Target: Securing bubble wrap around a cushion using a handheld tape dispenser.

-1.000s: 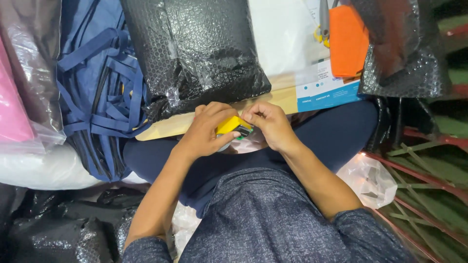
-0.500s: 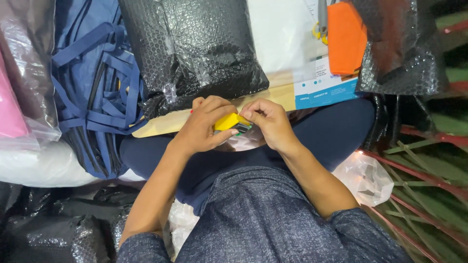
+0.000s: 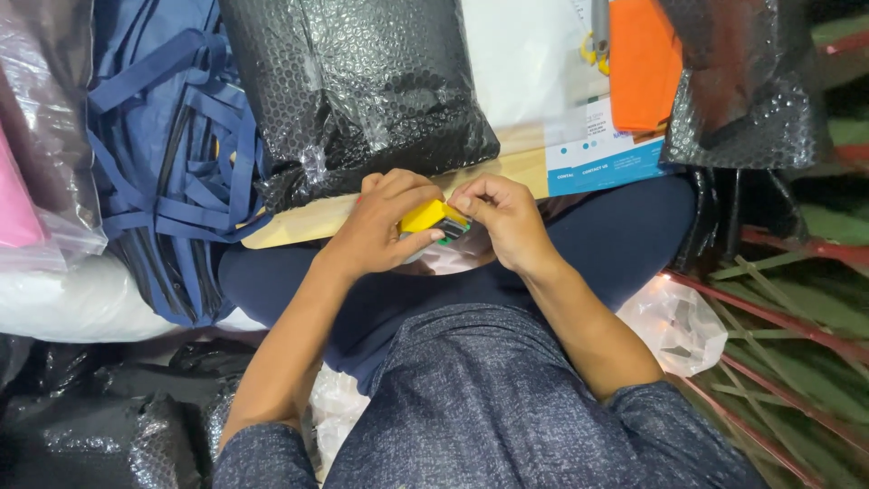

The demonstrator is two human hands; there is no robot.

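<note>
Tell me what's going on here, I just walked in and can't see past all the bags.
A seated person holds a small yellow object in both hands over their lap: the left hand wraps it from below, the right hand pinches its end. Just ahead lie a black bubble-wrapped parcel on a tan envelope, with blue strapped bags alongside.

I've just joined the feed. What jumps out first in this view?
At centre, the left hand and right hand meet over the lap, both gripping a small yellow object. Just beyond them lies a large black bubble-wrapped parcel. A pile of blue straps sits to its left, and an orange bag at upper right.
</note>
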